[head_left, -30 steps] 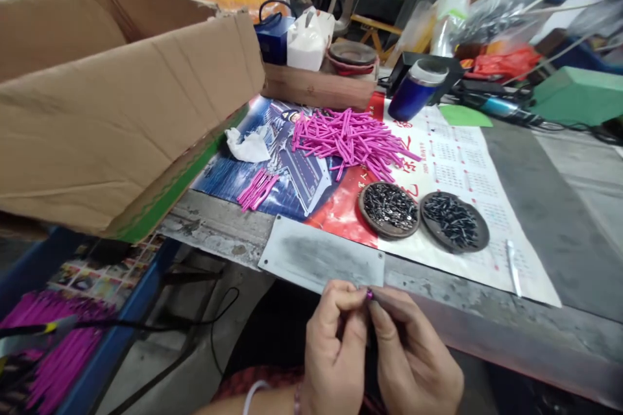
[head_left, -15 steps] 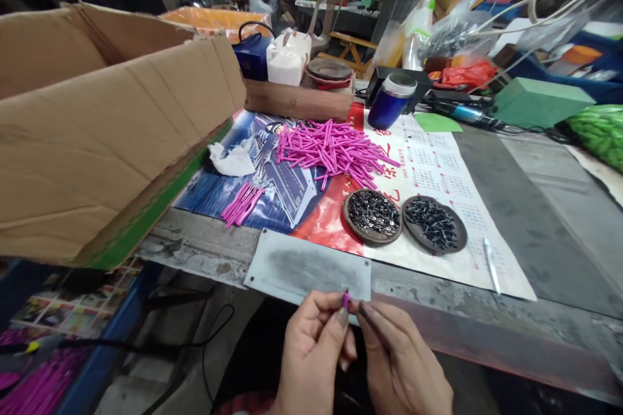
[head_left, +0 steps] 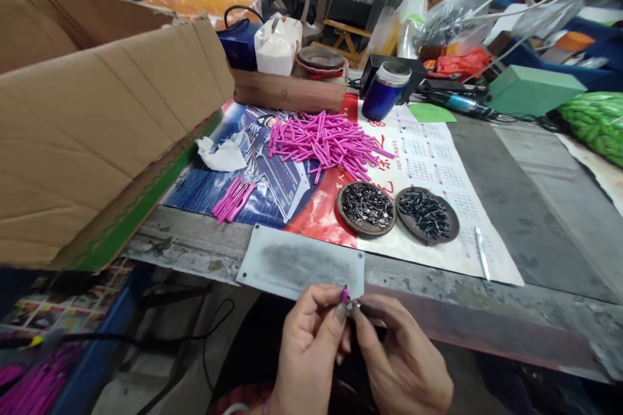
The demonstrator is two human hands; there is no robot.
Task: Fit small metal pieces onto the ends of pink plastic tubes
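The left hand point(head_left: 311, 350) pinches a short pink plastic tube point(head_left: 345, 295) upright between thumb and fingertips. The right hand point(head_left: 402, 360) grips a small dark metal piece point(head_left: 357, 305) touching the tube's base. Both sit just below the grey metal plate point(head_left: 302, 262) on the counter point(head_left: 530, 207) edge.

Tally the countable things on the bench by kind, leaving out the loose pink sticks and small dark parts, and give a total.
Round dishes of dark parts: 2, one beside the other
Groups of pink sticks: 2, a big heap and a small bundle
Blue cup: 1
Grey metal plate: 1
Crumpled white tissue: 1
Total: 7
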